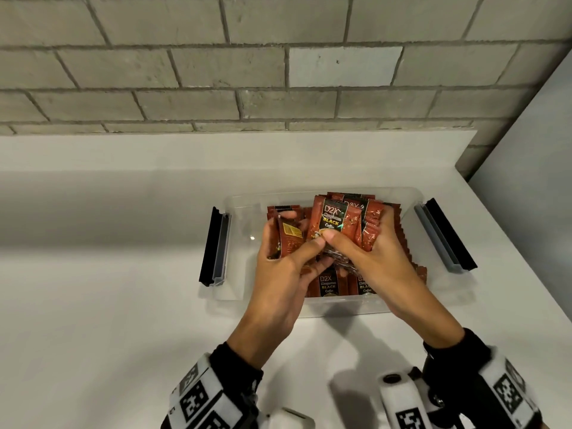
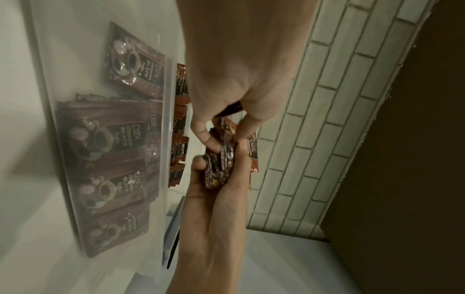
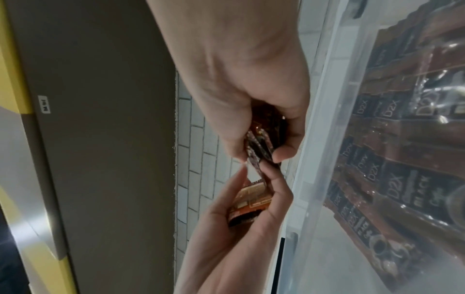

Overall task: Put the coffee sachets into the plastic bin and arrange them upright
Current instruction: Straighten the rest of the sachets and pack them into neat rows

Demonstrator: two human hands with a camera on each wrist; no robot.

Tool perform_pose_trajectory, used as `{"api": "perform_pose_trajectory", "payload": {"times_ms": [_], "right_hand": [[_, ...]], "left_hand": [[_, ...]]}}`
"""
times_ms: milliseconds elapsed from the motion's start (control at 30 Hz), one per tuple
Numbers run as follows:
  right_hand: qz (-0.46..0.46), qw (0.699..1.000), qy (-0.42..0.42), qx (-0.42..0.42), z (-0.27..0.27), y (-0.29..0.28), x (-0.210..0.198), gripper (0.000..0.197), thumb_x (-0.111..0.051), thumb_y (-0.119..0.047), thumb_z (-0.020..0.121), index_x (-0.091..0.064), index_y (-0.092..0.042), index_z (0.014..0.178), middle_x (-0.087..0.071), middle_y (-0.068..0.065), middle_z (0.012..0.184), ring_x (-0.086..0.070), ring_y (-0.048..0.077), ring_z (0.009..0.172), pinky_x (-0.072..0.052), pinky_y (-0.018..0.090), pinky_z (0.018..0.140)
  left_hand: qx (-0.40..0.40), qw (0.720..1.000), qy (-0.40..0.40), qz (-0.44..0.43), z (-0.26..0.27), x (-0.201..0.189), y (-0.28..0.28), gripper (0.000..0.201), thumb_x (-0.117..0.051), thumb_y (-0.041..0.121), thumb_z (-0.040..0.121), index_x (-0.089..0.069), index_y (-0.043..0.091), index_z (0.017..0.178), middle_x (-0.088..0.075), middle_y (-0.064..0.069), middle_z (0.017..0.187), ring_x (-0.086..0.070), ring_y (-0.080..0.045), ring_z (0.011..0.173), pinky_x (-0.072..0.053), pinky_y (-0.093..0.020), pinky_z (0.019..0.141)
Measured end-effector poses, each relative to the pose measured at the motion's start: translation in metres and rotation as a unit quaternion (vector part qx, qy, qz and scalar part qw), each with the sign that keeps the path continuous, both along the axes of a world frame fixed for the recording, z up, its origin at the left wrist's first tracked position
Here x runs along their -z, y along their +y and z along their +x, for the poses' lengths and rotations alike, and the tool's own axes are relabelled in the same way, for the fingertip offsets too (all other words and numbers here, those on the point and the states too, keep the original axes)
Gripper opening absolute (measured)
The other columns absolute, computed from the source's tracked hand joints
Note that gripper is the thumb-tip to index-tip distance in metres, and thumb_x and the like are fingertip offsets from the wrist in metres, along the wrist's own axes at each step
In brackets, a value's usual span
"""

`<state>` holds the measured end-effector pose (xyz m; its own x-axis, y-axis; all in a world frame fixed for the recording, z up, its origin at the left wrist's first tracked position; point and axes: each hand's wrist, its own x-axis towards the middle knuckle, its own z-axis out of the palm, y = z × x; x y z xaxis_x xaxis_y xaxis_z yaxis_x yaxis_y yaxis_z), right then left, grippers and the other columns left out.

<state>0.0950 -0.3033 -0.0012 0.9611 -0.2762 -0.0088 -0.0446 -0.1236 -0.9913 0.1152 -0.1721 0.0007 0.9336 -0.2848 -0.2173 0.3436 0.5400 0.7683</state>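
Note:
The clear plastic bin (image 1: 241, 274) stands on the white counter with several red-brown coffee sachets (image 1: 328, 286) upright inside, mostly along its front and right side. Both hands hover over the bin, thumbs touching. My right hand (image 1: 356, 230) grips a fanned bundle of sachets (image 1: 334, 218), fronts towards me. My left hand (image 1: 294, 233) holds a few sachets (image 1: 289, 239) showing a yellow back label. The left wrist view shows the left hand (image 2: 226, 127) pinching at the bundle held by the right hand (image 2: 221, 171). In the right wrist view, the right hand (image 3: 261, 151) clasps its bundle above the left hand (image 3: 254, 191).
Black-and-grey latches hang open at the bin's left end (image 1: 213, 246) and right end (image 1: 442, 236). A grey brick wall (image 1: 278, 72) rises behind the counter. The counter's right edge (image 1: 532, 252) lies close to the bin. The bin's left part holds few sachets.

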Motion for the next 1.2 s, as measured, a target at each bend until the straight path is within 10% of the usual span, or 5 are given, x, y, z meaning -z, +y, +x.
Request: {"api": "perform_pose_trajectory", "payload": {"times_ms": [333,467,633,967,1200], "right_hand": [[0.029,0.997,0.065,0.005,-0.004,-0.016,-0.004,0.050,-0.068,-0.011,0.083,-0.037,-0.021,0.121,-0.067,-0.003,0.096,-0.067,0.006,0.072,-0.054,0.025,0.052],[0.057,0.995,0.077,-0.001,-0.008,-0.024,-0.011,0.048,-0.069,-0.010,0.081,-0.040,-0.020,0.119,-0.069,-0.001,0.092,-0.067,0.012,0.080,-0.047,0.026,0.052],[0.090,0.983,0.123,-0.104,-0.014,-0.021,-0.017,0.056,-0.073,-0.014,0.077,-0.047,-0.019,0.126,-0.071,0.004,0.103,-0.066,0.013,0.083,-0.042,0.027,0.046],[0.203,0.961,0.142,-0.122,-0.017,-0.023,-0.014,0.049,-0.064,-0.035,0.073,-0.059,-0.016,0.118,-0.070,0.007,0.107,-0.061,0.011,0.073,-0.041,0.024,0.045],[0.185,0.977,0.085,-0.054,-0.013,-0.017,-0.015,0.047,-0.067,-0.018,0.077,-0.053,-0.012,0.121,-0.072,0.002,0.091,-0.063,0.009,0.068,-0.040,0.023,0.041]], "left_hand": [[0.067,0.994,0.081,-0.017,0.002,-0.011,-0.002,0.043,-0.048,0.043,0.091,-0.058,0.018,0.125,-0.064,-0.008,0.103,-0.063,-0.020,0.089,-0.049,-0.036,0.083],[0.058,0.992,0.096,-0.051,0.005,-0.010,0.003,0.024,-0.050,0.025,0.094,-0.072,0.015,0.095,-0.068,-0.008,0.093,-0.058,-0.015,0.078,-0.044,-0.026,0.067],[0.047,0.997,0.066,-0.021,0.004,-0.007,0.006,0.042,-0.045,-0.014,0.085,-0.060,0.012,0.115,-0.068,-0.013,0.100,-0.066,-0.020,0.084,-0.052,-0.022,0.052],[-0.015,0.999,-0.018,0.048,0.004,-0.010,0.008,0.051,-0.057,-0.011,0.084,-0.054,0.018,0.126,-0.068,-0.011,0.113,-0.067,-0.021,0.101,-0.056,-0.033,0.085],[-0.011,0.993,-0.064,0.099,0.000,-0.007,0.006,0.046,-0.056,-0.015,0.082,-0.056,0.018,0.113,-0.067,-0.011,0.104,-0.065,-0.020,0.090,-0.055,-0.031,0.070]]}}
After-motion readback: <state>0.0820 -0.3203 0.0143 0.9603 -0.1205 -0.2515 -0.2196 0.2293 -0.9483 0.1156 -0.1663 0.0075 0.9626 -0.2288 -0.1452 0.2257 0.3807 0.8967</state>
